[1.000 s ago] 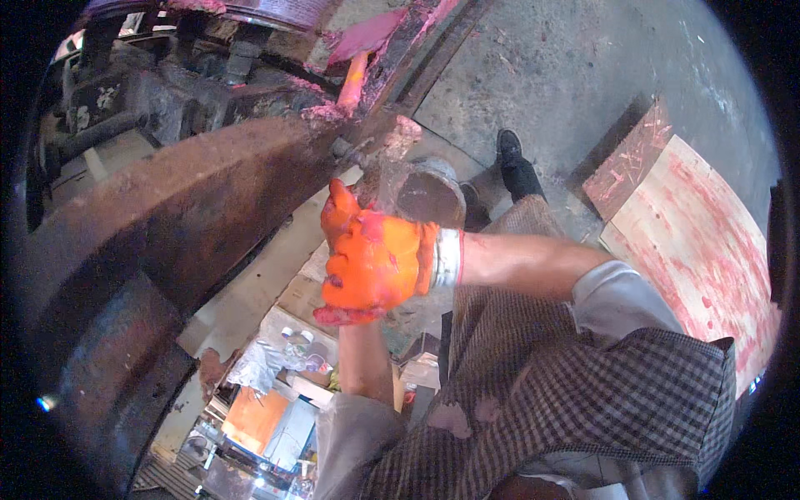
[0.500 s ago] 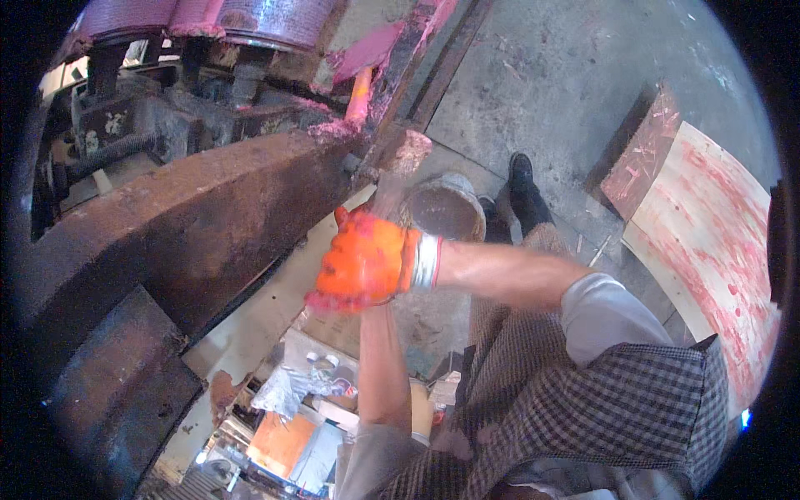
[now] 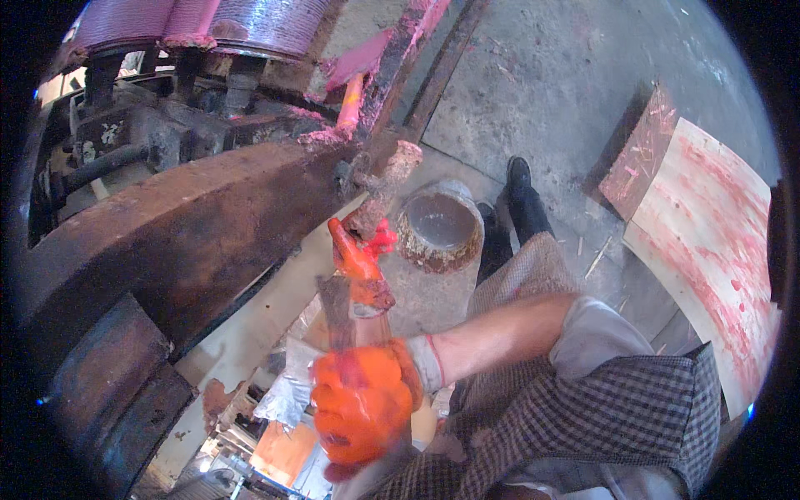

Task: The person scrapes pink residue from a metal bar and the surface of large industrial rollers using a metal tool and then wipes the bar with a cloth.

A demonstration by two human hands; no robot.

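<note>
Both my hands wear orange gloves with pale cuffs. My left hand [image 3: 360, 262] is closed around the lower end of a rough, crusted bar [image 3: 390, 179] with a pinkish tip, beside the rusty machine beam. Nearer my body, my right hand [image 3: 362, 404] makes a fist, slightly blurred. A flat, dark, blade-like tool [image 3: 336, 304] sticks up from that fist, in front of my left forearm; its lower part is hidden in the glove. The upper end of the crusted bar lies close to a metal fitting [image 3: 346, 177] at the beam's end.
A curved rusty beam [image 3: 192, 196] fills the left, with pink-coated rollers [image 3: 267, 25] behind it. A crusted bucket [image 3: 440, 227] of greyish liquid stands near my shoes [image 3: 521, 187]. Pink-stained sheet [image 3: 708, 250] lies right; boxes and clutter [image 3: 279, 450] sit below left.
My right hand has drawn back toward my body with the tool, away from the crusted bar. My left hand, covered before, now shows on the bar.
</note>
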